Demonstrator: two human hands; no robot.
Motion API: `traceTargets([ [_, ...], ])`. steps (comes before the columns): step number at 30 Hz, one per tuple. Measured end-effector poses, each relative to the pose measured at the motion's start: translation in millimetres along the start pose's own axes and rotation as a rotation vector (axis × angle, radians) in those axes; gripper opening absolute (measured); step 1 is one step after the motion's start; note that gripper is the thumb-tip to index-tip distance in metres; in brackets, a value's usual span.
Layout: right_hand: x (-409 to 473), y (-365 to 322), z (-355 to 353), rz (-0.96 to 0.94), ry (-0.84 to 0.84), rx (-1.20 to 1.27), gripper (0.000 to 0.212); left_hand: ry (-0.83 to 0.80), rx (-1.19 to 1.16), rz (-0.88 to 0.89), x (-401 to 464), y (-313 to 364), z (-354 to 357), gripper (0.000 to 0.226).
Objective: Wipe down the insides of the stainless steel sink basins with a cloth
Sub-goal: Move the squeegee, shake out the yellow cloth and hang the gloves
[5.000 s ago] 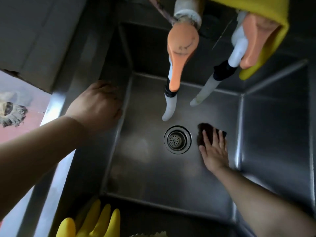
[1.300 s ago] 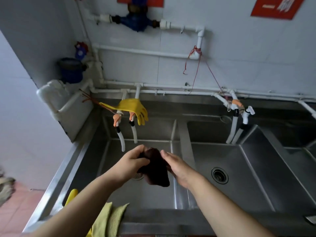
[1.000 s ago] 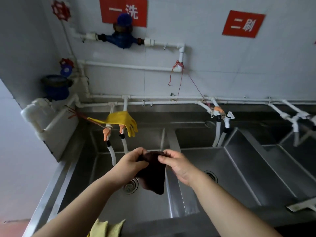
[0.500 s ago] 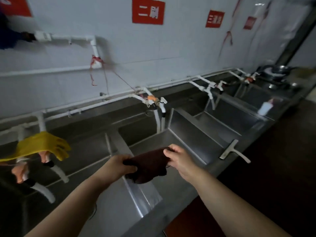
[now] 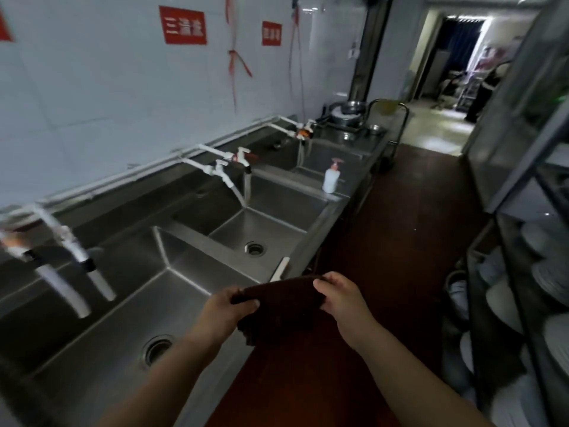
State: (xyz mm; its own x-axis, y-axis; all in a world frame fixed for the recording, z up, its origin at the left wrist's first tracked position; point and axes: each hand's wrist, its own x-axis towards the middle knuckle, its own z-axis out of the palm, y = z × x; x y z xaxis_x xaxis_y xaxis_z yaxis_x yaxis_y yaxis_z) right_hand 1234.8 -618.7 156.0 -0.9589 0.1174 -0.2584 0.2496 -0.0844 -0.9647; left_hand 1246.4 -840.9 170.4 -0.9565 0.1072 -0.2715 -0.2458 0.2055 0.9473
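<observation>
A dark brown cloth (image 5: 281, 306) hangs stretched between my two hands in front of the sink counter. My left hand (image 5: 226, 312) pinches its left top corner and my right hand (image 5: 340, 298) pinches its right top corner. Below and to the left lies a stainless steel basin (image 5: 191, 291) with a round drain (image 5: 157, 348). A second basin (image 5: 271, 224) with its own drain (image 5: 254, 248) sits farther along the counter, and a third one (image 5: 326, 157) lies beyond it.
White taps (image 5: 70, 260) hang over the near basin and more taps (image 5: 229, 172) over the second. A white soap pump bottle (image 5: 331, 177) stands on the counter edge. A squeegee (image 5: 280, 268) lies on the rim. Racks of white plates (image 5: 529, 282) line the right. A person (image 5: 482, 90) stands far down the corridor.
The view has swung right along the sink row. Both hands carried the cloth rightward and spread it wider, now past the counter's front edge over the floor.
</observation>
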Motion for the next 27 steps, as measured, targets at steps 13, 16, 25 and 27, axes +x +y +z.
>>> traceTargets([
  [13, 180.4, -61.8, -210.0, -0.01, 0.118, -0.132, 0.015, -0.058, -0.013, -0.033, 202.4, 71.5, 200.8, 0.005],
  [16, 225.2, -68.3, -234.4, -0.013, 0.139, -0.144, 0.014, -0.065, -0.045, -0.037, 254.0, 78.0, 227.7, 0.009],
  [25, 383.6, -110.8, -314.9, 0.003, 0.253, -0.221, 0.028, -0.174, -0.106, -0.076, 432.8, 125.3, 310.6, 0.006],
  [27, 415.7, -122.4, -336.2, 0.007, 0.284, -0.239, 0.028, -0.207, -0.106, -0.074, 467.2, 142.2, 332.1, 0.008],
])
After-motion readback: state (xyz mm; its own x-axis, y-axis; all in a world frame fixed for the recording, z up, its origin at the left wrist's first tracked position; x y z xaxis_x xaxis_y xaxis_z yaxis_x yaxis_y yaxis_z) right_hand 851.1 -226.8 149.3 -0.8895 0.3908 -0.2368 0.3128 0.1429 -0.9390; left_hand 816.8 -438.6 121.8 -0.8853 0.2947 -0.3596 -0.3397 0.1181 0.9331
